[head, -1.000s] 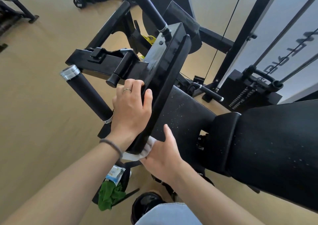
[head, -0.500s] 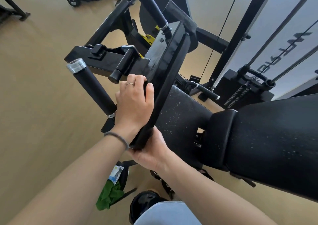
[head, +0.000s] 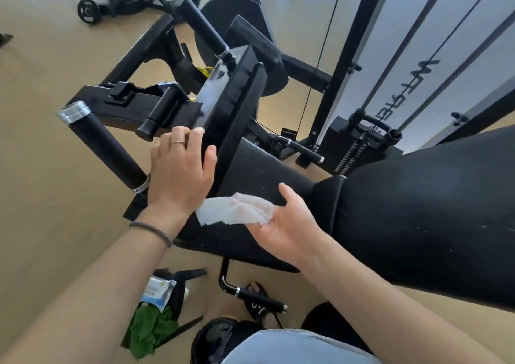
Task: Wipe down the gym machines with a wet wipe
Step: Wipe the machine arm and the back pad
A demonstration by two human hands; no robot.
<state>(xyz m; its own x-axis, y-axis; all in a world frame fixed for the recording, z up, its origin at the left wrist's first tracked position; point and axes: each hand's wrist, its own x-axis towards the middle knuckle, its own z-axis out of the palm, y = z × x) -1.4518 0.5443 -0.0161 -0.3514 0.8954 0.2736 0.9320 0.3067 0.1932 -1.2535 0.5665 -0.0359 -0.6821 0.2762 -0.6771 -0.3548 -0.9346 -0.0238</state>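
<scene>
A black gym machine fills the view, with a flat upright black pad (head: 237, 107) in the middle and a long black seat cushion (head: 418, 210) to the right. My left hand (head: 181, 174) rests on the pad's lower left edge, fingers on its back side and thumb on the near edge. My right hand (head: 287, 224) is palm up just in front of the cushion, holding a crumpled white wet wipe (head: 237, 209) that hangs free of the pad. A foam-covered handle (head: 108, 146) with a silver cap sticks out to the left.
A wet-wipe packet (head: 158, 291) and a green cloth (head: 150, 333) lie on a low black frame by my feet. A weight stack with cables (head: 362, 138) stands to the right. A second foam handle (head: 200, 20) rises at the top. Dumbbells (head: 89, 9) lie on the tan floor.
My right hand has come out from under the pad's lower end and turned palm up with the wipe unfolded. My left hand has loosened and slid slightly left on the pad's edge.
</scene>
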